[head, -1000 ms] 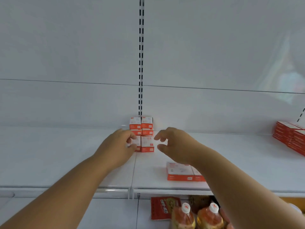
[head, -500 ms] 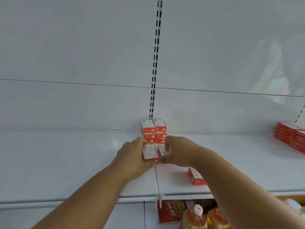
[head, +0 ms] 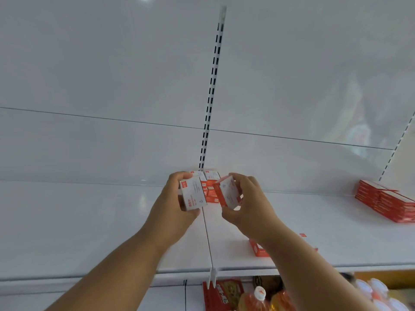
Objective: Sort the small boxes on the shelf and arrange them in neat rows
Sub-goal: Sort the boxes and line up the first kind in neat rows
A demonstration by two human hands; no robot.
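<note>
The left hand (head: 177, 205) grips a small box (head: 193, 194) of smooth white card with an orange band, its fingers curled over the top edge and the thumb under the bottom, so that the printed broad face is turned toward the camera. The right hand (head: 249, 203) pinches a second small box (head: 228, 193) of the same card between curled fingers on its far side and the thumb beneath; this one is tilted, showing an orange narrow side and a white face. Both boxes are lifted clear of the white shelf (head: 101, 221), a flat, glossy board. Just behind the two hands, against the shelf's back panel, stands a stack of small boxes (head: 211, 187), mostly hidden by the held boxes and fingers, so its count cannot be made out. Near the shelf's front edge, a flat orange-and-white box (head: 258, 249) lies half covered by the right forearm. At the shelf's far right end sits a pile of flat red boxes (head: 386, 203), cut off by the picture's edge. Below the shelf's front lip, a red packet (head: 222, 295) and orange bottles with white caps (head: 260, 295) show only partly, blurred and cropped.
</note>
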